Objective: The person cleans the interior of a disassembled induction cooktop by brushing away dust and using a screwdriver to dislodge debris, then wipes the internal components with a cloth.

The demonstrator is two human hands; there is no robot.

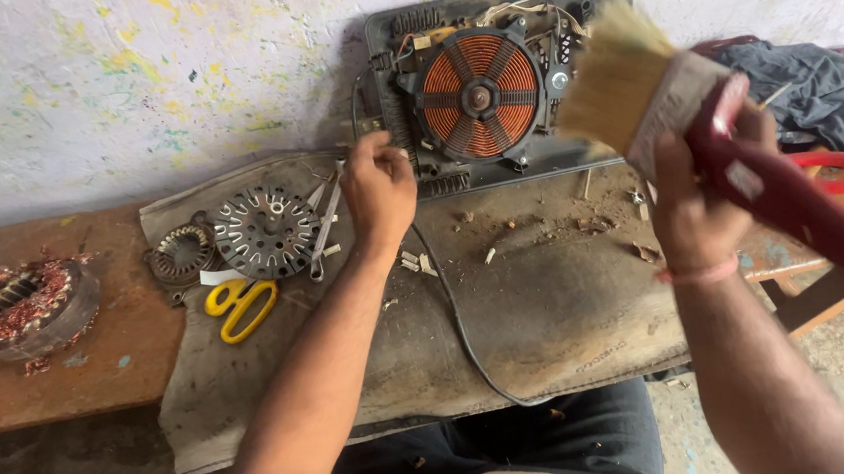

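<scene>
Right hand (pixel 705 200) raised above the desk (pixel 72 375), fingers wrapped tight round the red handle of a wide paintbrush (pixel 672 97), pale bristles blurred and turned toward the opened induction cooktop (pixel 489 71). Left hand (pixel 378 190) lowered at the near left corner of that cooktop, fingers curled and pinched against its dark casing edge; whether anything small was gripped there could not be told. Cooktop propped against the paint-flecked wall (pixel 129 79), cover off, copper coil (pixel 476 92) bared in its black frame. Black cable (pixel 458 314) trailed from beside the left hand down over the dusty grey mat (pixel 568 306) spread across the desk. Just left of the left hand lay metal tweezers (pixel 326 224), then a round slotted metal disc (pixel 266 229) and a smaller ringed motor part (pixel 180 254). Yellow-handled scissors (pixel 240 306) rested below the disc. Farther left, well apart, sat a stator with tangled copper winding (pixel 21 309) on bare wood. Beyond the right hand, a dark cloth (pixel 812 96) heaped beside red-handled pliers (pixel 833 170). Scraps and debris scattered over the mat between both hands.
</scene>
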